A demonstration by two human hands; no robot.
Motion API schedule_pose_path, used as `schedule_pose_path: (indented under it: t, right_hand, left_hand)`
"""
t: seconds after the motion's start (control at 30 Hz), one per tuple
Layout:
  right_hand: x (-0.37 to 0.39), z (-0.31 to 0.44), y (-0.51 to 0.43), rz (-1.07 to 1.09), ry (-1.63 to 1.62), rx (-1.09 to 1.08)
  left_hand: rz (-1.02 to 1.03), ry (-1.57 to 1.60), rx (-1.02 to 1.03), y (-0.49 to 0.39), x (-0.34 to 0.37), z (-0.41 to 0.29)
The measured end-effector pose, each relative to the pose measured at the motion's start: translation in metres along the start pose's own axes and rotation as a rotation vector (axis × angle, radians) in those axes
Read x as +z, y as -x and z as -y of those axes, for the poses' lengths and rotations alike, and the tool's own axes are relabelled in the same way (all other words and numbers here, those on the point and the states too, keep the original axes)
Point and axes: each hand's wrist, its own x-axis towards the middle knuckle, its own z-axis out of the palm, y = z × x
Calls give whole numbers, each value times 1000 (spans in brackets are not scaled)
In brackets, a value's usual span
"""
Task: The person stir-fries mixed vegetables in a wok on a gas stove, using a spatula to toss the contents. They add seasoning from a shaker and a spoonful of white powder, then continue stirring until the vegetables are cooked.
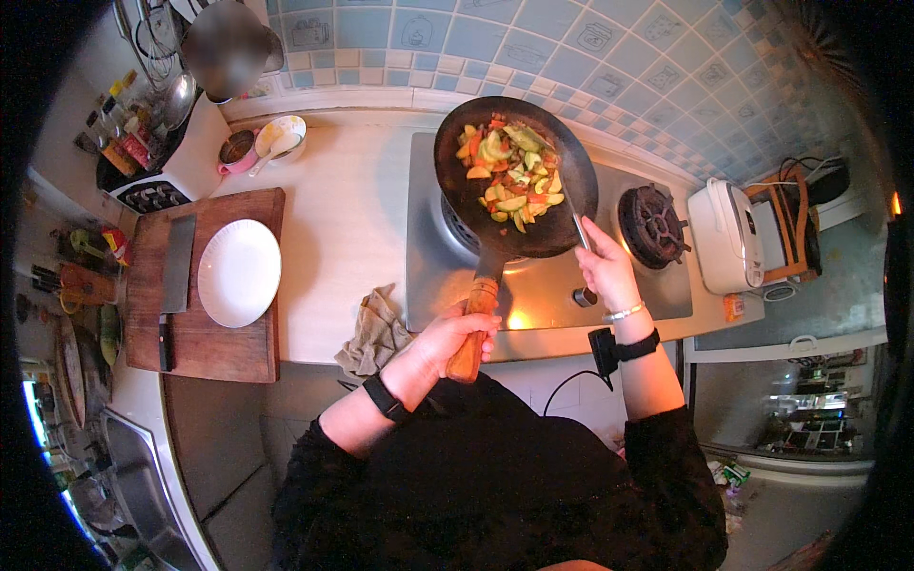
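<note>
My left hand [451, 338] grips the wooden handle [471, 335] of a dark wok [457, 214]. The wok sits tilted over the left burner of a steel gas stove [428, 285]. Sliced vegetables [515, 171], green, yellow and orange-red, lie in a heap inside it. In my right hand [605, 264] is the metal handle of a spatula [580, 227], whose shaft runs up over the wok's right side. The spatula's blade is hidden among the food.
Leftward, a wooden cutting board [214, 357] bears a white plate [240, 273] and a cleaver [178, 264]. A crumpled cloth [375, 332] lies at the counter's front edge. To the right are a bare burner [653, 225] and a white rice cooker [725, 235]. Bowls [285, 128] stand at the back.
</note>
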Motion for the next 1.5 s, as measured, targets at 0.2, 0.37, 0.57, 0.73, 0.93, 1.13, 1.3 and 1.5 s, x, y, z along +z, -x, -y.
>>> schedule_pose_path:
  t: [0.2,0.37,0.57,0.73,0.93,1.13,1.3,1.5]
  right_hand:
    - [-10,1,-11,91,470,-231]
    - [-24,29,-1,33,528,-178]
    - [30,-1,-45,31,381,-331]
    - [-28,25,14,202,700,-123]
    - [-94,111,98,143,1144,5]
    - [-41,20,46,105,744,-179]
    - [-51,25,62,39,458,-68]
    - [-69,44,103,297,801,-23]
  left_hand:
    - [12,16,-5,-3,-3,1]
    - [-27,-1,-42,-6,-5,4]
    - [-14,24,-29,-4,-4,4]
    - [-5,-14,-30,-4,-7,0]
    - [6,13,-60,-6,-10,-2]
    - [0,8,-60,-8,-9,0]
    - [4,7,-41,-5,-11,-2]
    - [-26,-2,-48,-5,-7,-1]
